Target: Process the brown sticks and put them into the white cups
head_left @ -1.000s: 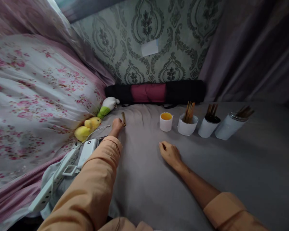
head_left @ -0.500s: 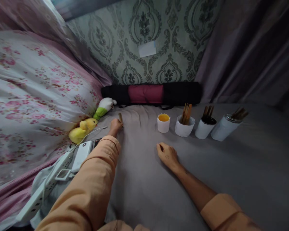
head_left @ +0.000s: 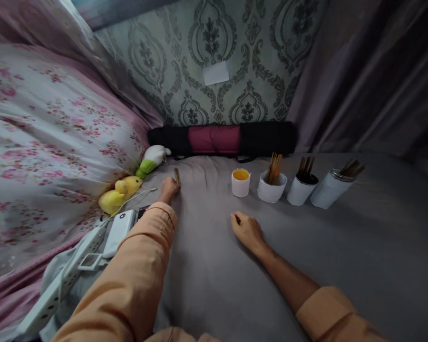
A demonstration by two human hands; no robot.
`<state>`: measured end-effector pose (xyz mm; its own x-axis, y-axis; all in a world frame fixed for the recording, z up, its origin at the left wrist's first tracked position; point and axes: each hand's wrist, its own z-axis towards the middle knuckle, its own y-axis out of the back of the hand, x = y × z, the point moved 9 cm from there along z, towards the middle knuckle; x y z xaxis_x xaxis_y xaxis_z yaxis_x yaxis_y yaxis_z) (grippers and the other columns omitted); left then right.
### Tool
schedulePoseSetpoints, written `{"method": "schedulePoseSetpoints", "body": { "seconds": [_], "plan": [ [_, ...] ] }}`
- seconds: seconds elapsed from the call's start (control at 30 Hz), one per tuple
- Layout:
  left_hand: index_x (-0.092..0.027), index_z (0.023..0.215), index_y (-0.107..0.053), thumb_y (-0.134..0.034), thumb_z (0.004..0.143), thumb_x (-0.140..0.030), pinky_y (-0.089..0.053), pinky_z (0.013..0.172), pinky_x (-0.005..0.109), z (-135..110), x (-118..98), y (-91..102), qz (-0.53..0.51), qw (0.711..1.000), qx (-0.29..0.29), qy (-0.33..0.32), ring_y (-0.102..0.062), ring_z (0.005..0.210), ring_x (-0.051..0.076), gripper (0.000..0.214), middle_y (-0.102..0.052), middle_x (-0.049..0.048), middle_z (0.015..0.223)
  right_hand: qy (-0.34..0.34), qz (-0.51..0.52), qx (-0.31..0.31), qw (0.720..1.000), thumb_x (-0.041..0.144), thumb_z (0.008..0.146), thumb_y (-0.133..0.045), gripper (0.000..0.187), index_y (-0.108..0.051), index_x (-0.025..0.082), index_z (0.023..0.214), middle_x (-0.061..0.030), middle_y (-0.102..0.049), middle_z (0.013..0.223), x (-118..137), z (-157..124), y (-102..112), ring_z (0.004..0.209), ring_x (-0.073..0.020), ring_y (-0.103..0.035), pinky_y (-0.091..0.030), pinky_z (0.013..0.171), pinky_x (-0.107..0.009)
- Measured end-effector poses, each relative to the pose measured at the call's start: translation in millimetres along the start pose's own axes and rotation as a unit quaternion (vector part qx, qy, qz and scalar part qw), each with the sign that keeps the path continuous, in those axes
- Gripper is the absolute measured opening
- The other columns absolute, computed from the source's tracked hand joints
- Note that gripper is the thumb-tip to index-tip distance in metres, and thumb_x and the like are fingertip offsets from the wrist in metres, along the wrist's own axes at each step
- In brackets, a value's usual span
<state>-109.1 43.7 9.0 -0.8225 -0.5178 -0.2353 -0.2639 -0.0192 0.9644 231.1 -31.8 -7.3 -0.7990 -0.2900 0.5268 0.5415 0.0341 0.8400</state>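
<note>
The left hand (head_left: 170, 186) seems closed around thin brown wooden sticks (head_left: 177, 176), while the right hand (head_left: 247, 231), loosely fisted, rests on grey fabric (head_left: 207, 256) near 4 white-sided round containers (head_left: 240, 187).

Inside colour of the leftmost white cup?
Yellow-orange inside the leftmost cup; shows best in the head view.

The left hand (head_left: 169, 186) holds a little bunch of thin brown sticks (head_left: 177, 176). The right hand (head_left: 248, 230) is curled up loosely on the gray sheet (head_left: 207, 256), near a small white cup (head_left: 240, 187), yellow inside. Three more white cups (head_left: 271, 193) stand beside it with sticks poking out. A yellow toy (head_left: 110, 202) lies on the left.
</note>
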Motion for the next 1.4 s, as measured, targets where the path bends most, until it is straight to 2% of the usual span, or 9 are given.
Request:
{"method": "schedulePoseSetpoints", "body": {
  "seconds": [0.1,0.3,0.53,0.8,1.07,1.4],
  "plan": [
    [-0.012,0.096,-0.063,-0.054,0.068,-0.022,-0.043,0.07,0.029,-2,6,3.0,-0.008,0.999,-0.017,0.039,-0.058,0.086,0.022,0.031,-0.062,0.0141,0.092,-0.003,-0.005,0.005,1.0,0.036,0.087,-0.035,0.033,-0.06,0.019,0.072,-0.0016,-0.06,0.065,0,0,-1,0.055,-0.0095,-0.046,-0.018,0.052,-0.025],
    [-0.015,0.093,-0.064,-0.057,0.066,-0.022,-0.043,0.069,0.029,-7,6,7.3,-0.028,0.997,-0.034,0.06,-0.058,0.089,0.023,0.029,-0.062,0.0133,0.092,0.001,-0.012,0.004,1.0,0.036,0.087,-0.035,0.033,-0.06,0.02,0.072,-0.0018,-0.061,0.066,1,0,0,0.056,-0.0103,-0.048,-0.019,0.053,-0.026],
    [-0.014,0.09,-0.064,-0.057,0.067,-0.021,-0.043,0.071,0.032,-10,5,12.3,-0.037,0.996,-0.042,0.065,-0.057,0.09,0.026,0.025,-0.062,0.0155,0.092,0.0,-0.016,0.007,1.0,0.036,0.087,-0.035,0.034,-0.06,0.019,0.073,-0.0025,-0.062,0.067,0,0,-2,0.056,-0.0102,-0.048,-0.019,0.053,-0.026],
    [-0.016,0.092,-0.064,-0.058,0.065,-0.022,-0.042,0.068,0.029,-12,7,15.9,-0.039,0.995,-0.052,0.076,-0.058,0.09,0.024,0.029,-0.063,0.0141,0.095,-0.001,-0.021,0.002,1.0,0.036,0.087,-0.036,0.033,-0.061,0.02,0.072,-0.0021,-0.062,0.066,0,0,-2,0.056,-0.0103,-0.048,-0.018,0.052,-0.026],
    [-0.016,0.087,-0.066,-0.058,0.065,-0.02,-0.042,0.068,0.028,-13,7,20.1,-0.042,0.995,-0.057,0.071,-0.058,0.09,0.024,0.024,-0.064,0.0145,0.093,0.0,-0.022,0.007,1.0,0.036,0.088,-0.034,0.034,-0.06,0.019,0.072,-0.0026,-0.063,0.068,2,0,0,0.059,-0.0108,-0.051,-0.018,0.053,-0.027],
    [-0.015,0.085,-0.068,-0.061,0.062,-0.022,-0.042,0.067,0.025,-1,10,22.5,-0.067,0.993,-0.074,0.056,-0.059,0.089,0.023,0.025,-0.066,0.0134,0.093,-0.002,-0.025,0.008,1.0,0.036,0.087,-0.035,0.034,-0.06,0.02,0.072,-0.0024,-0.063,0.069,0,0,-1,0.058,-0.0106,-0.051,-0.018,0.052,-0.026]
  ]
}}
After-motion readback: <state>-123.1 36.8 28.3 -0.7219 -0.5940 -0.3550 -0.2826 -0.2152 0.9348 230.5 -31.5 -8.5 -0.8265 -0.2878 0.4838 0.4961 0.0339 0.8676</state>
